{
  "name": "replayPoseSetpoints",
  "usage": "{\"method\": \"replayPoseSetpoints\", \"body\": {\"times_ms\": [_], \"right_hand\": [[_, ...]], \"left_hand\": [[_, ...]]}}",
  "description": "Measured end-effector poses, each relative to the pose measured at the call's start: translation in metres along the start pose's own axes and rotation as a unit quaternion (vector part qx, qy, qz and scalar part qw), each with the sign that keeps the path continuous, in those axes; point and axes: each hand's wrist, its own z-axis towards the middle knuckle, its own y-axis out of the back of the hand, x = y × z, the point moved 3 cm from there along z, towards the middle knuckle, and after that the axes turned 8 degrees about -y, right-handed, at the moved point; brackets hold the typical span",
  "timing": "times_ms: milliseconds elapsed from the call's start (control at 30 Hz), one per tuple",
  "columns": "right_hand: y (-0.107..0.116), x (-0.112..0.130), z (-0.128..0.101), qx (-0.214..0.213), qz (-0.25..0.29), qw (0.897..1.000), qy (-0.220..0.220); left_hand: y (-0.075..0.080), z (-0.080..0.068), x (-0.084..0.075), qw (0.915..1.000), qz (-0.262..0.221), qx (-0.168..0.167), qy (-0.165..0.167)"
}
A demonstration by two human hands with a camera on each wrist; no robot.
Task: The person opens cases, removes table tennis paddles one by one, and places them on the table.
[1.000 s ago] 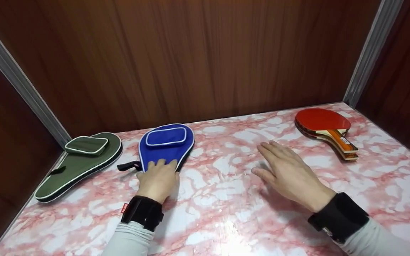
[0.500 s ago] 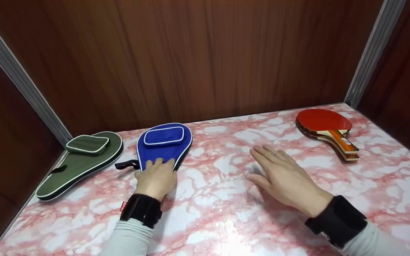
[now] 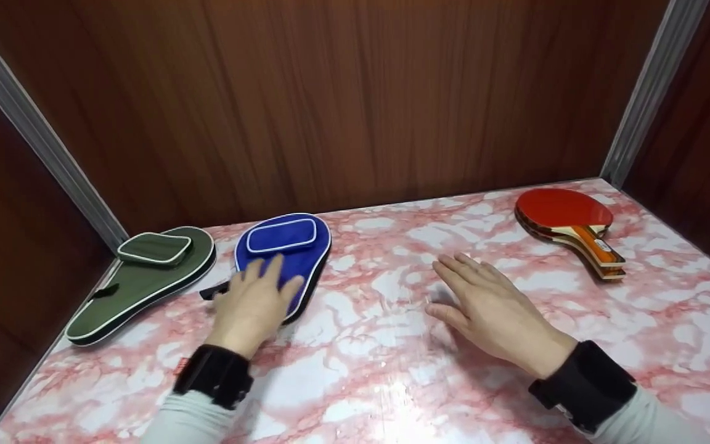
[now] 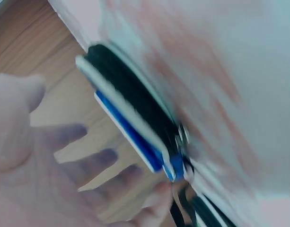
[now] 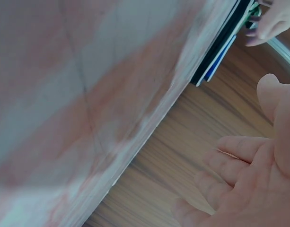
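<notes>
My left hand (image 3: 249, 311) is over the lower left side of a blue table tennis bat case (image 3: 309, 259) with white piping and a raised front pocket. Its fingers are spread. In the left wrist view they appear apart from the case's dark zipped side (image 4: 130, 94), though contact near the black strap (image 4: 180, 208) cannot be told. From the case's left side the strap sticks out, partly behind that hand in the head view. My right hand (image 3: 500, 314) hovers above the marbled table with straight fingers, holding nothing; its palm (image 5: 258, 189) faces the wrist camera.
An olive green bat case (image 3: 139, 293) lies slanted at the far left. Two stacked table tennis bats (image 3: 567, 213), the upper one red, lie at the far right. Wooden panels (image 3: 355, 105) wall in the pink and white table (image 3: 379, 345) behind and on both sides.
My left hand has lifted off the blue case's narrow end and shifted left, spreading its fingers and uncovering that end. The right hand moved slightly left at first, then stayed still.
</notes>
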Motion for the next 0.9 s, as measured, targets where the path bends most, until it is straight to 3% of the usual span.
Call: {"method": "replayPoseSetpoints", "body": {"times_ms": [233,567,900], "right_hand": [[0.006,0.0,0.0,0.002,-0.003,1.0,0.008],[-0.003,0.02,-0.006,0.028,-0.007,0.997,0.074],[-0.005,0.028,-0.01,0.023,-0.009,0.993,0.115]], "left_hand": [[0.022,-0.005,0.039,0.9968,0.028,-0.074,-0.004],[0.019,-0.018,0.11,0.9953,0.037,-0.078,0.044],[0.024,-0.031,0.165,0.9879,0.039,-0.129,0.077]]}}
